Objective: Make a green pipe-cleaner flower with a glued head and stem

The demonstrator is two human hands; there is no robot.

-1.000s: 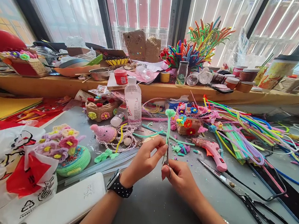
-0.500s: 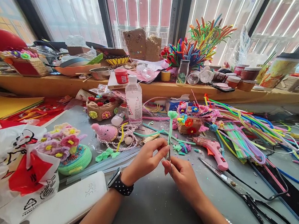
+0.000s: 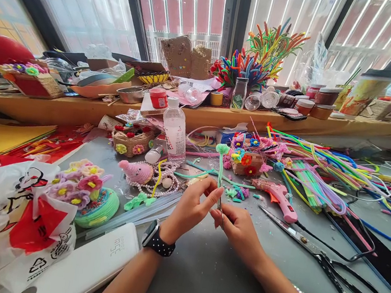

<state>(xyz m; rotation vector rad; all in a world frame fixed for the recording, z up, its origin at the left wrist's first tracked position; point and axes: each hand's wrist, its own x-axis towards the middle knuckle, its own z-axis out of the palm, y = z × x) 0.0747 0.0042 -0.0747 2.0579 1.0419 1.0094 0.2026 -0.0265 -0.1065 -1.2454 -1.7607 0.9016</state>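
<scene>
A mint-green pipe-cleaner flower [image 3: 222, 156] stands upright on a thin wire stem over the grey table [image 3: 207, 273]. My left hand [image 3: 192, 208], with a black watch on the wrist, pinches the stem from the left with thumb and forefinger. My right hand [image 3: 238, 226], a silver bracelet on its wrist, is closed around the lower end of the stem, fingertips touching those of the left. Both hands hover just above the table near its middle.
Black scissors [image 3: 337, 275] and a pink glue gun [image 3: 279, 196] lie to the right, beside a heap of coloured pipe cleaners [image 3: 321, 173]. A clear bottle [image 3: 175, 132], small flower baskets [image 3: 132, 140], a white power bank [image 3: 89, 267] and a plastic bag [image 3: 23, 224] lie to the left.
The flower stem has tilted slightly back to the left after leaning right. My left fingers have shifted a little along the stem; both hands stay closed on it.
</scene>
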